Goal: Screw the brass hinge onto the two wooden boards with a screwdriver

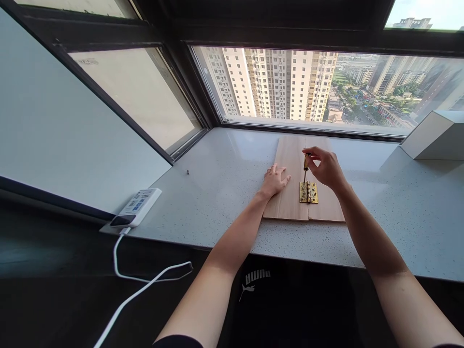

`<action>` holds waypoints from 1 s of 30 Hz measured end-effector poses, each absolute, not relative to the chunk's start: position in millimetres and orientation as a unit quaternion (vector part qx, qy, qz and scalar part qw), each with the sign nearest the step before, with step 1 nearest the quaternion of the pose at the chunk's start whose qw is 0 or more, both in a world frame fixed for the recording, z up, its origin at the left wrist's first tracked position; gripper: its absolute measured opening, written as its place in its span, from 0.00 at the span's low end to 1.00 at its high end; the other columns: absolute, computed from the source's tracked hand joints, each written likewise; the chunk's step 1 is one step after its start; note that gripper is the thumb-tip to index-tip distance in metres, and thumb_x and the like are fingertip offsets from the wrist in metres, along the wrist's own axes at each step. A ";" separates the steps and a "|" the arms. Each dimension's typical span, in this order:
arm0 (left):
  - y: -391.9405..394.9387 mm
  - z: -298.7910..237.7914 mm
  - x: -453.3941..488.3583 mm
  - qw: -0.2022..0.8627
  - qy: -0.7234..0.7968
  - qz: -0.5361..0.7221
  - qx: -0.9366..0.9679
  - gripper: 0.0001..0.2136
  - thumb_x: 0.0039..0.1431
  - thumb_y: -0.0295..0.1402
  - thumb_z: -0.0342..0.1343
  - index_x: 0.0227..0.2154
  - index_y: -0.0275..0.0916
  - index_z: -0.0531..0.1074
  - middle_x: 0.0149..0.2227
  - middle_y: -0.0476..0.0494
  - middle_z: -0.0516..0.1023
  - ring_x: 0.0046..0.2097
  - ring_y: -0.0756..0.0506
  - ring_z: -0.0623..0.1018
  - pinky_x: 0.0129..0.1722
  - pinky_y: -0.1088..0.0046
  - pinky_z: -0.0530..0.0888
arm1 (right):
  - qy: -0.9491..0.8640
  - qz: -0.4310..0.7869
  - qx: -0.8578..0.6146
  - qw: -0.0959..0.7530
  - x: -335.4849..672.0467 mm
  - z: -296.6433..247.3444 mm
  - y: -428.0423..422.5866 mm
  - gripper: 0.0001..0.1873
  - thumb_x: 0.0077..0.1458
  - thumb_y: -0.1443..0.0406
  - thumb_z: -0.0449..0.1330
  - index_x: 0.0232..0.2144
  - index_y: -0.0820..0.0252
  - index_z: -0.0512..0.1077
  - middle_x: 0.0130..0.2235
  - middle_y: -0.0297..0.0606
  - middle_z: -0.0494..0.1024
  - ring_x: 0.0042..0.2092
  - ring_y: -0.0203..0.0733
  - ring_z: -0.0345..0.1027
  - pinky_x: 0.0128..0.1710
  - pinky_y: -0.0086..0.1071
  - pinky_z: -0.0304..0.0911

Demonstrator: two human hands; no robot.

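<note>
The boards (288,205) look like smooth, matt, fine-grained wood, and the hinge (308,192) on them is shiny, brass-coloured metal. The screwdriver (306,163) has a glossy, plastic-looking handle and a metal-looking shaft. The sill (217,203) is smooth, speckled and stone-like with a faint gloss, the power strip (148,198) smooth plastic, and the clothing (290,299) matt cloth.
</note>
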State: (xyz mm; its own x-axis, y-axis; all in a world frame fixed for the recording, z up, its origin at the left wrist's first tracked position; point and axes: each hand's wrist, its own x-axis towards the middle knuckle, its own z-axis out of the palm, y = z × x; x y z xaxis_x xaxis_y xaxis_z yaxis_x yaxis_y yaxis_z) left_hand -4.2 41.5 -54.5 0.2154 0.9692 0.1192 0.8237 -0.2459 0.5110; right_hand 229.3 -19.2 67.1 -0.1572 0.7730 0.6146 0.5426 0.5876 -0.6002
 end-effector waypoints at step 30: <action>40.3 -52.2 -3.6 0.183 0.586 0.203 0.763 0.33 0.79 0.53 0.57 0.77 0.40 0.72 0.84 0.24 0.60 0.84 0.24 0.62 0.82 0.44 0.60 | -0.748 0.086 -0.439 0.490 227.2 64.2 -17.0 0.08 0.68 0.60 0.69 0.47 0.51 0.86 0.51 0.43 0.85 0.45 0.48 0.82 0.45 0.47 0.84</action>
State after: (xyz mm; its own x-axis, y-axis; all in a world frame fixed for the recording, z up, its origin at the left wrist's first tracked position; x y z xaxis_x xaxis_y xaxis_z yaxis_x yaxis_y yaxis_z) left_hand -3.6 40.3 -52.2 0.2299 0.9686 0.0951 0.8203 -0.2454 0.5166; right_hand 227.2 -17.0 64.2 -0.1351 0.7408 0.6580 0.5725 0.6003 -0.5584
